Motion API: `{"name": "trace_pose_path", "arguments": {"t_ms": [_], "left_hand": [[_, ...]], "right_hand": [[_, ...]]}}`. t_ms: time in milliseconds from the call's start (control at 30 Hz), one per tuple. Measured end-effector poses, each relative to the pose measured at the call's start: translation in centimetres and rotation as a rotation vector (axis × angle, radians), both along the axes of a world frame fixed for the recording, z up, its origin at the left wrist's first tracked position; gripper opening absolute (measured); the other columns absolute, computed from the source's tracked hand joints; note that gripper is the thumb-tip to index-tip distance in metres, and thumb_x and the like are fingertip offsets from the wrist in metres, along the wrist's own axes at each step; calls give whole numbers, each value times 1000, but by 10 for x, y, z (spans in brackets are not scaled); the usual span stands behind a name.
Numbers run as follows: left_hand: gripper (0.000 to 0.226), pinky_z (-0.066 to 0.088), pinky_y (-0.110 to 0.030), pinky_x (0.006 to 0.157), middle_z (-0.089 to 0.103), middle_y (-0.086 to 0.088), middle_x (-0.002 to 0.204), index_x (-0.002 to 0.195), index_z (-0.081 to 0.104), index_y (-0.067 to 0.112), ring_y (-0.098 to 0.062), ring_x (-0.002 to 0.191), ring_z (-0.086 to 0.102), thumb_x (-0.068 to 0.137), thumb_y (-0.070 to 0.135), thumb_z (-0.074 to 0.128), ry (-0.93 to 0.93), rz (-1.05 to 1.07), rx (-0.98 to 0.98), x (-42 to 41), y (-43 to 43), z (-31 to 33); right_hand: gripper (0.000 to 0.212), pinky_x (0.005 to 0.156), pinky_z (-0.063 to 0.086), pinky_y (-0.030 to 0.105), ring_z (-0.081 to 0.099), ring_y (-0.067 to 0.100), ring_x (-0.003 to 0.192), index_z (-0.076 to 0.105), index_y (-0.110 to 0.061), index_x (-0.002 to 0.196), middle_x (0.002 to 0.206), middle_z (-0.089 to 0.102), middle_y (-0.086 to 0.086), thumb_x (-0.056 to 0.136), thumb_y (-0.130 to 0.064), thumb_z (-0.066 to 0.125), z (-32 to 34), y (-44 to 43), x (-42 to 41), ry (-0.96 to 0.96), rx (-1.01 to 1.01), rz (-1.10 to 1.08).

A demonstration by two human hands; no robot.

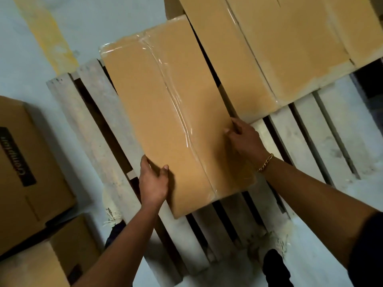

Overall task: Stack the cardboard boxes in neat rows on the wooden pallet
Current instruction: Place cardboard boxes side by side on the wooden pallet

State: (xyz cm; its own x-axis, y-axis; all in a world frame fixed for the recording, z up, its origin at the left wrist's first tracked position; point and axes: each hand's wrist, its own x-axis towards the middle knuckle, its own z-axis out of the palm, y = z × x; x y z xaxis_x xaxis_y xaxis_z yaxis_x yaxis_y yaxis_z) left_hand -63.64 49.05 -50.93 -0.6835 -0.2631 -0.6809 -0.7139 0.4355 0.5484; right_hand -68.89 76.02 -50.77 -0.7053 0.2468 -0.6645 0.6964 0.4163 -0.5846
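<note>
You are part way through the stack. At the far right of the wooden pallet (300,129), a row of cardboard boxes (290,48) already lies side by side, long edges touching, tape seams running the same way. The box in hand (170,121) is a long, flat one with a clear tape strip down its middle. It sits over the pallet's left half, close beside that row but with a dark gap between them. Whether it rests on the slats or hangs just above them cannot be told.

Your left hand (154,181) clasps the near left edge, thumb flat on top and fingers wrapped under. Your right hand (243,138) pinches the right edge, thumb on top, fingers down in the gap.

Left to do, by my judgement: close that gap and square this box to its neighbours. The near slats are bare, and more boxes (31,166) wait on the floor at the left.
</note>
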Motion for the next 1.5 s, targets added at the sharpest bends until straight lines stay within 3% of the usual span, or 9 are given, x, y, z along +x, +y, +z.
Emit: {"name": "trace_pose_path", "arguments": {"t_ms": [167, 367, 500, 667, 833, 1067, 1267, 1400, 1500], "left_hand": [[74, 38, -52, 117, 48, -1, 153, 157, 27, 29, -28, 141, 45, 97, 32, 69, -31, 61, 76, 4, 1, 0], [76, 38, -52, 117, 52, -1, 147, 156, 29, 27, -29, 139, 47, 94, 39, 72, -56, 126, 120, 7, 9, -5], [74, 40, -51, 116, 55, 4, 134, 155, 33, 25, -28, 134, 50, 94, 41, 72, -37, 121, 101, 8, 10, -6], [67, 42, -51, 114, 54, 7, 132, 153, 35, 24, -27, 133, 51, 97, 40, 68, 9, 114, 105, -12, 14, -10], [61, 43, -58, 112, 54, 8, 125, 150, 37, 26, -20, 123, 50, 98, 35, 68, 20, 147, 146, -44, 14, -16], [54, 45, -57, 111, 58, 5, 126, 145, 42, 26, -24, 123, 54, 99, 33, 68, 33, 167, 139, -82, 5, -20], [57, 44, -57, 110, 55, 3, 132, 149, 39, 25, -23, 123, 52, 100, 33, 66, 44, 177, 133, -103, 2, -21], [56, 48, -52, 104, 53, 3, 133, 149, 39, 24, -24, 126, 51, 100, 34, 66, 52, 174, 117, -111, -1, -24], [57, 49, -50, 101, 54, 4, 133, 148, 41, 24, -24, 125, 52, 99, 37, 66, 68, 179, 90, -115, -1, -25]], "right_hand": [[50, 104, 51, 46, 56, 24, 128, 53, -25, 145, 142, 59, 3, 99, -42, 62, -1, 18, 33, -69, -16, -45], [95, 97, 48, 45, 48, 29, 132, 33, -27, 156, 153, 44, 4, 79, -65, 73, -11, 32, 106, -390, -267, -392], [126, 92, 56, 49, 49, 29, 130, 31, -27, 155, 149, 47, 5, 51, -68, 90, -18, 35, 126, -379, -470, -611], [86, 90, 56, 42, 59, 21, 112, 25, -25, 157, 124, 56, -5, 89, -32, 76, -21, 38, 102, -280, -467, -676], [81, 70, 58, 27, 62, 13, 102, 28, -17, 156, 136, 56, 3, 91, -27, 76, -25, 40, 69, -222, -447, -650], [102, 71, 63, 32, 61, 24, 121, 18, -20, 161, 152, 46, 10, 84, -35, 82, -44, 33, 35, -191, -393, -632], [107, 55, 58, 25, 56, 28, 123, 23, -13, 159, 155, 40, 15, 77, -36, 88, -49, 28, 16, -151, -416, -657], [102, 57, 62, 30, 54, 31, 128, 30, -10, 155, 152, 43, 15, 76, -34, 89, -50, 26, 5, -147, -426, -657], [88, 74, 62, 37, 51, 30, 131, 37, -8, 147, 146, 45, 12, 79, -30, 88, -49, 25, -1, -162, -436, -665]]}}
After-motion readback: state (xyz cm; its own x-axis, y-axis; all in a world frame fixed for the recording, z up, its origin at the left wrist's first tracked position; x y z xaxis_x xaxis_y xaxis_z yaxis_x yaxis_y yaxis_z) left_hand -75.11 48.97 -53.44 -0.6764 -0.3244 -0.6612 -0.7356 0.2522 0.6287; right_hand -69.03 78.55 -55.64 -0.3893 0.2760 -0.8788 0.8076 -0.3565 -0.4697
